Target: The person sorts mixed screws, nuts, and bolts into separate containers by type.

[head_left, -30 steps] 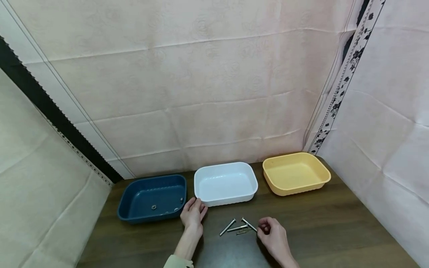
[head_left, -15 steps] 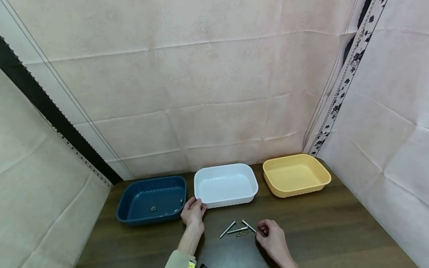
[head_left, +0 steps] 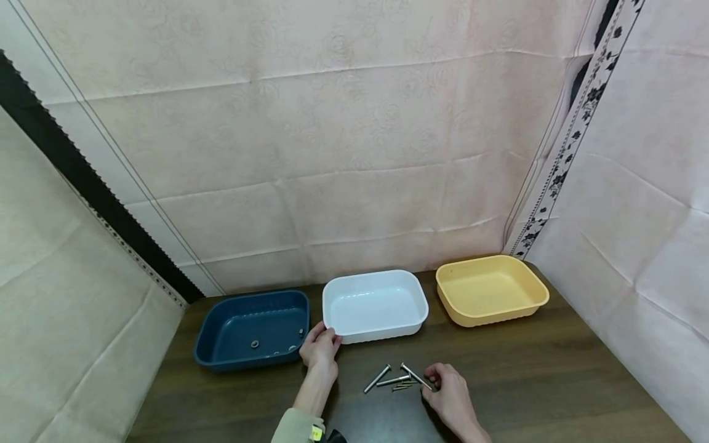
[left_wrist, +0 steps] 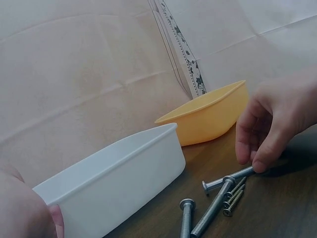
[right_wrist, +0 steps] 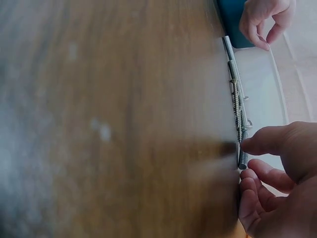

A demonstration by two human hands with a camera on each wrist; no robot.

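At the near left corner of the white tray [head_left: 371, 337], my left hand [head_left: 319, 351] holds the wall, one fingertip against its outside in the left wrist view. My right hand [head_left: 450, 395] has thumb and fingers curled at the threaded end of a bolt [left_wrist: 214, 184], which lies slanted with its head away from the hand. Two more bolts, a left bolt [head_left: 377, 379] and a middle bolt [head_left: 392, 381], lie beside it. Several small brass-coloured screws [left_wrist: 235, 199] lie close to the bolts. Thumb [right_wrist: 260, 143] touches the bolt in the right wrist view.
A dark blue tray [head_left: 221, 364] stands left of the white one, with a small nut [head_left: 255, 344] and other small metal pieces inside. At the right stands a yellow tray [head_left: 493, 317]. Pale cloth [head_left: 332, 135] hangs behind and at both sides of the wooden table [head_left: 554, 381].
More of the threaded end of the bolt shows at my right fingers, which have shifted slightly. My left hand stays at the white tray's corner.
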